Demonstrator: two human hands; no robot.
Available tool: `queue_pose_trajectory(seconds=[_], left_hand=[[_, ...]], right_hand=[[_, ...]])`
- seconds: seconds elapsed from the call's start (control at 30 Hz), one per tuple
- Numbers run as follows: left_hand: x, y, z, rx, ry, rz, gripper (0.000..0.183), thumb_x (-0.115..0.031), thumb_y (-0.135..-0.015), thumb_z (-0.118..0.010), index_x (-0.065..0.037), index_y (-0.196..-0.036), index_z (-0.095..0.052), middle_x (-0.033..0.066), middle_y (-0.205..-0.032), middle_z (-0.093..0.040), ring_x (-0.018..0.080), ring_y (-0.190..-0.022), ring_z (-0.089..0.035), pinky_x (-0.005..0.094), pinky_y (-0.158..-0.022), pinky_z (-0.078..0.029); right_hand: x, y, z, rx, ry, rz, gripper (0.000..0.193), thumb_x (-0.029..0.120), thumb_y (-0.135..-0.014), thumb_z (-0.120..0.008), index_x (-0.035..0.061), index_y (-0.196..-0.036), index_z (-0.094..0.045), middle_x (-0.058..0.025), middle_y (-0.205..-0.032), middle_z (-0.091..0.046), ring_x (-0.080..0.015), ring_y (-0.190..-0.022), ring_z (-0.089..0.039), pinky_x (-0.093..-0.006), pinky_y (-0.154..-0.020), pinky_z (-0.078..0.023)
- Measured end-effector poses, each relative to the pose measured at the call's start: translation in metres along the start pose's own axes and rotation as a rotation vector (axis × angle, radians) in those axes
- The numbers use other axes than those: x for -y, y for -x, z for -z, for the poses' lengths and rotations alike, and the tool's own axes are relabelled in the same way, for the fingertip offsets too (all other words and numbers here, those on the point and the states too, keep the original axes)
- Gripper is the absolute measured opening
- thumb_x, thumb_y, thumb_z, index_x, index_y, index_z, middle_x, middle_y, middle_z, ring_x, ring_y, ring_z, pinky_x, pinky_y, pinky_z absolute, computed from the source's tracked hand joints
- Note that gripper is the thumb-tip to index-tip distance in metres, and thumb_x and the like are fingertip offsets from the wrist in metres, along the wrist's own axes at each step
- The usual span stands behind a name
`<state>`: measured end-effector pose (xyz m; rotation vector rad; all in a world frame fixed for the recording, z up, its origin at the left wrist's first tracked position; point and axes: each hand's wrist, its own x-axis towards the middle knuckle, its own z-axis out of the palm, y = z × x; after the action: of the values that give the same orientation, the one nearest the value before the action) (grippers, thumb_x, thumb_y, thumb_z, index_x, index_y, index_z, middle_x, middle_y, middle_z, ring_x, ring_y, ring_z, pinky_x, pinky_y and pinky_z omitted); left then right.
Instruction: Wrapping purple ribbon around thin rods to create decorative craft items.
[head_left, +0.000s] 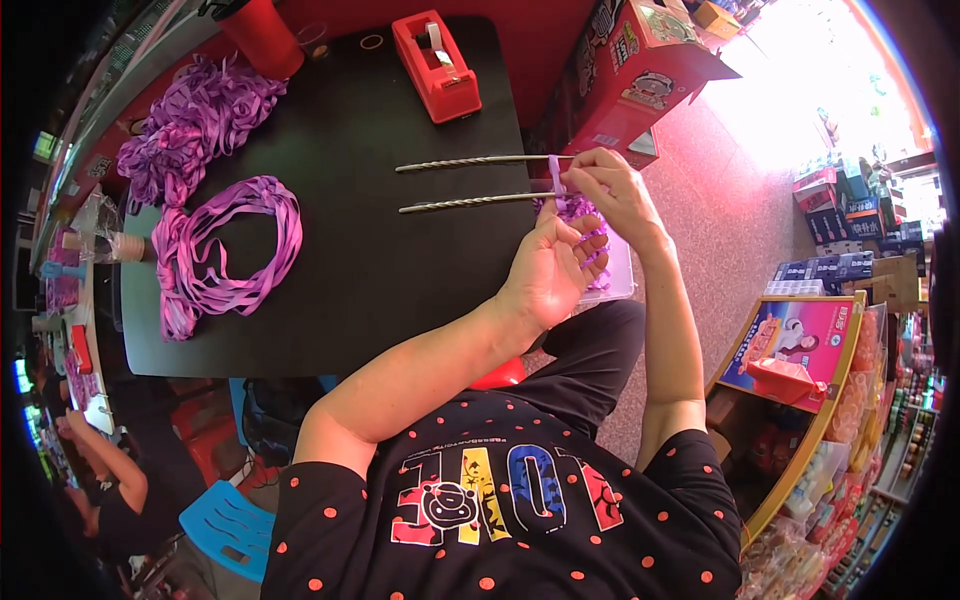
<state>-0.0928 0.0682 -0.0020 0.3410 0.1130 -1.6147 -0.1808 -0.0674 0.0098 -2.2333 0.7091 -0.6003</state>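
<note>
Two twisted metal rods (465,164) lie side by side, reaching out over the dark table from its right edge. A purple ribbon (556,175) passes around and between them near that edge. My right hand (622,195) pinches the ribbon beside the far rod, fingertips together. Below the near rod, my left hand (548,278) is turned palm up with its fingers curled and its thumb side against the ribbon. What sits between the left fingertips is partly hidden. Under both hands, crinkled purple ribbon (598,238) hangs over a pale translucent container (622,272).
On the black table (345,290) lie a looped purple ribbon bundle (285,235) and a larger ribbon heap (205,115). A red tape dispenser (440,75) and red cylinder (258,38) stand at the back. A red carton (630,75) is beyond the right edge; a display rack (800,350) stands right.
</note>
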Motion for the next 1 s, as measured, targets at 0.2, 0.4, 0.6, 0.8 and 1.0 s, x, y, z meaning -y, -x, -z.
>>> queue_pose_trajectory(seconds=[0.2,0.4,0.6,0.8,1.0], left_hand=[[0.001,-0.005,0.01,0.049,-0.047,-0.036,0.052,-0.005,-0.078,-0.046,-0.022,-0.127,-0.041,0.0042,-0.104,-0.057,0.0191,-0.092,-0.054,0.0379,-0.087,-0.044],[-0.001,0.028,-0.017,-0.037,-0.19,0.199,0.029,-0.015,-0.088,-0.045,0.002,-0.11,-0.054,0.0093,-0.101,-0.061,0.0218,-0.087,-0.059,0.0368,-0.083,-0.047],[-0.059,0.039,-0.021,0.117,-2.137,-0.701,0.055,-0.026,-0.087,-0.057,0.003,-0.132,-0.045,0.0213,-0.118,-0.053,0.0313,-0.111,-0.052,0.0458,-0.096,-0.039],[-0.081,0.022,0.017,-0.301,-2.587,-0.917,0.074,-0.052,-0.09,-0.047,0.002,-0.139,-0.035,0.0247,-0.146,-0.027,0.0375,-0.137,-0.024,0.0535,-0.11,-0.02],[-0.083,0.028,0.018,-0.267,-2.616,-0.891,0.08,-0.056,-0.089,-0.045,0.003,-0.141,-0.03,0.0245,-0.147,-0.026,0.0373,-0.138,-0.024,0.0527,-0.11,-0.02]], right_hand=[[0.016,-0.001,-0.005,-0.041,0.151,-0.036,0.023,0.02,-0.085,-0.062,-0.0017,-0.085,-0.069,-0.0128,-0.093,-0.063,-0.0295,-0.09,-0.059,-0.038,-0.081,-0.046],[0.011,-0.019,-0.001,-0.158,0.093,0.04,0.022,0.018,-0.082,-0.069,0.0012,-0.096,-0.066,-0.0071,-0.093,-0.065,-0.0191,-0.081,-0.063,-0.031,-0.076,-0.051],[-0.018,-0.045,-0.006,0.282,-0.478,-0.28,0.021,0.012,-0.083,-0.069,0.0014,-0.1,-0.062,-0.0024,-0.081,-0.064,-0.009,-0.073,-0.061,-0.0219,-0.063,-0.05],[-0.031,-0.049,-0.002,0.338,-0.645,-0.406,0.023,0.007,-0.08,-0.07,0.0005,-0.099,-0.059,-0.0033,-0.078,-0.064,-0.0075,-0.062,-0.059,-0.0175,-0.053,-0.045],[-0.053,-0.043,0.026,0.329,-0.557,-0.432,0.021,0.01,-0.081,-0.069,0.0009,-0.098,-0.061,-0.0033,-0.079,-0.064,-0.009,-0.064,-0.06,-0.0185,-0.055,-0.046]])
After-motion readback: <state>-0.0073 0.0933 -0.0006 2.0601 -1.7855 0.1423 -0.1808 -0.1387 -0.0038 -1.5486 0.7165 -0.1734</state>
